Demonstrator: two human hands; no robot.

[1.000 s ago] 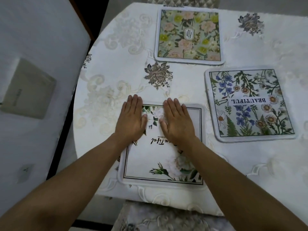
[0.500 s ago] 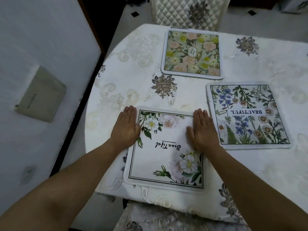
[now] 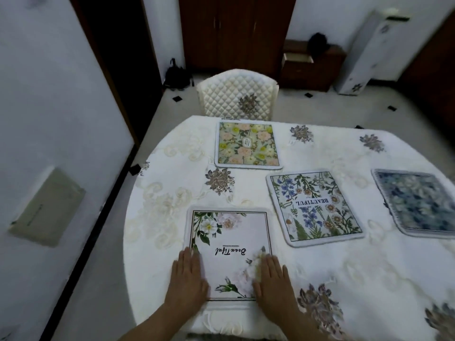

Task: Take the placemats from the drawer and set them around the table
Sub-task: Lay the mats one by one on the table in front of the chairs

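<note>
Several floral placemats lie on the round table (image 3: 172, 217) with its white embroidered cloth. A white placemat with roses (image 3: 231, 242) is nearest me. My left hand (image 3: 187, 279) lies flat on its near left edge and my right hand (image 3: 273, 281) flat on its near right corner, fingers together, holding nothing. A blue-flower placemat reading BEAUTIFUL (image 3: 312, 205) lies to the right. A pink-and-yellow flower placemat (image 3: 247, 145) sits at the far side, and a blue-grey placemat (image 3: 418, 203) lies at the right edge.
A quilted white chair (image 3: 236, 94) stands at the table's far side. A white wall (image 3: 49, 119) with a beige panel (image 3: 46, 207) runs close along the left. Dark wooden cabinets (image 3: 236, 33) and a low stand (image 3: 310, 65) line the back of the room.
My hands have slid apart and back from the middle of the white placemat to its near corners. The view has lifted, bringing the chair, the back of the room and a blue-grey placemat into sight.
</note>
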